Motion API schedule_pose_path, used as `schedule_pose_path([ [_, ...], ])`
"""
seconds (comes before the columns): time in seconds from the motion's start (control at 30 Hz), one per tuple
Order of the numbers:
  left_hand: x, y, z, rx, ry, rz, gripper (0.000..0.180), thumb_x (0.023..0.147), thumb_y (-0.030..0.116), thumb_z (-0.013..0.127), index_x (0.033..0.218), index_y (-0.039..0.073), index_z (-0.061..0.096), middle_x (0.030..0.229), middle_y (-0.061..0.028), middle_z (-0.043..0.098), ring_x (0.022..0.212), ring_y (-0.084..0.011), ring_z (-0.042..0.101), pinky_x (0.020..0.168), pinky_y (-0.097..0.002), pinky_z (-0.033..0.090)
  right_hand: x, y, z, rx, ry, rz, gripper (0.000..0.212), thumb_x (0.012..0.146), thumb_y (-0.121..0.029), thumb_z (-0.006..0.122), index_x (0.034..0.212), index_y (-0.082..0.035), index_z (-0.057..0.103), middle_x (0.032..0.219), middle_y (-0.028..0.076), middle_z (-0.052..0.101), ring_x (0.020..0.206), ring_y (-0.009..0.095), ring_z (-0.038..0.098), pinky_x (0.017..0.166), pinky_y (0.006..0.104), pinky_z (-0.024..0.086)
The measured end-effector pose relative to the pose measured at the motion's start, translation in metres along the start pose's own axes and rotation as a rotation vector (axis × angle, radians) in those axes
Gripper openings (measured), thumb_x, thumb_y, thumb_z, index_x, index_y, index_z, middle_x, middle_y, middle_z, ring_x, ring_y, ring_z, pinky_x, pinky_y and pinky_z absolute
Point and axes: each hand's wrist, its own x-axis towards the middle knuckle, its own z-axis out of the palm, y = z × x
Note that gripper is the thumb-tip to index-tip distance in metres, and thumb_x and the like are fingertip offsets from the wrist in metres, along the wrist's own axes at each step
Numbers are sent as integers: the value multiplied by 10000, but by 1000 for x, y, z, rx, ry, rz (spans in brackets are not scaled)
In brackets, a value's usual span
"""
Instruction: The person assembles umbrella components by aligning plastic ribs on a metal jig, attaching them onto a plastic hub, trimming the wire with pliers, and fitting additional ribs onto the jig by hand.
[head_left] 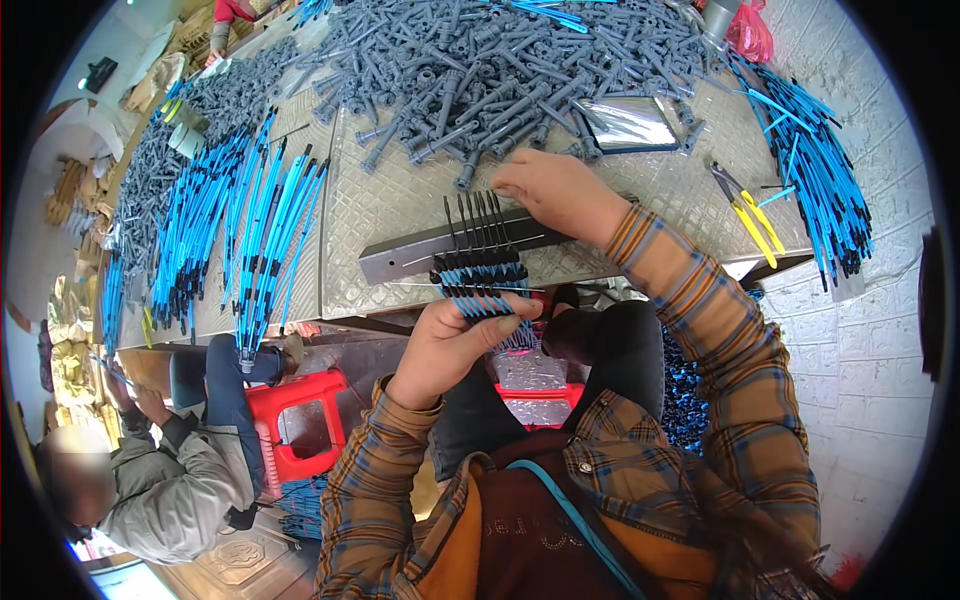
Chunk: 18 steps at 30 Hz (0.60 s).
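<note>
Left hand (448, 345): closed around the lower part of a small bundle of blue-and-black rods (478, 283), thumb laid along it, fingers wrapped beneath; bundle sits at the near edge of the table (365, 190), in front of the person's body, its thin black ends fanned out and pointing away across a dark metal bar (400, 261); bar lies slantwise on the tabletop.

Right hand (565, 195): just beyond the bar, fingers bent and drawn together, fingertips just beside the black rod ends; cannot tell whether they pinch one of these.

Surroundings: heap of grey plastic parts (480, 65) across the far side of the table; silvery flat packet (628, 124) at the heap's near edge; yellow-handled pliers (748, 215) on the right, well apart from both hands; loose stack of blue rods (825, 175) at the right edge, some overhanging; further blue rods (205, 185) spread at left; red stool (345, 390) below the table, left side; co-worker in a grey jacket (185, 495) seated at lower left.
</note>
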Motion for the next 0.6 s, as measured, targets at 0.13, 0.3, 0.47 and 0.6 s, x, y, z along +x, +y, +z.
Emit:
schedule_pose_path([
  [0.13, -1, 2, -3, 6, 1, -23, 188, 862, 19, 537, 1031, -19, 610, 1022, -82, 627, 973, -146, 566, 861, -263, 427, 6, 1, 6, 92, -38, 13, 165, 840, -189, 524, 915, -62, 598, 828, 116, 559, 816, 307, 550, 696, 375, 447],
  [0.3, -1, 3, -7, -17, -11, -43, 192, 862, 17, 535, 1037, -19, 605, 1029, -86, 627, 989, -151, 565, 876, -275, 427, 14, 3, 14, 253, -28, -16, 209, 866, -215, 502, 939, -45, 600, 819, 134, 562, 813, 307, 545, 718, 370, 439],
  [0.47, -1, 3, -10, -38, -31, -49, 202, 863, 16, 533, 1051, -18, 597, 1043, -92, 624, 1005, -160, 562, 893, -285, 422, 21, 1, 18, 257, -80, -23, 226, 878, -222, 489, 964, -49, 606, 820, 130, 568, 817, 301, 549, 724, 373, 439],
  [0.6, -1, 5, -11, -51, -41, -56, 206, 863, 17, 532, 1057, -18, 593, 1052, -92, 620, 1016, -163, 558, 902, -289, 415, 23, 5, 18, 303, -88, -45, 232, 879, -222, 488, 976, -49, 608, 841, 128, 577, 828, 294, 554, 731, 363, 441],
])
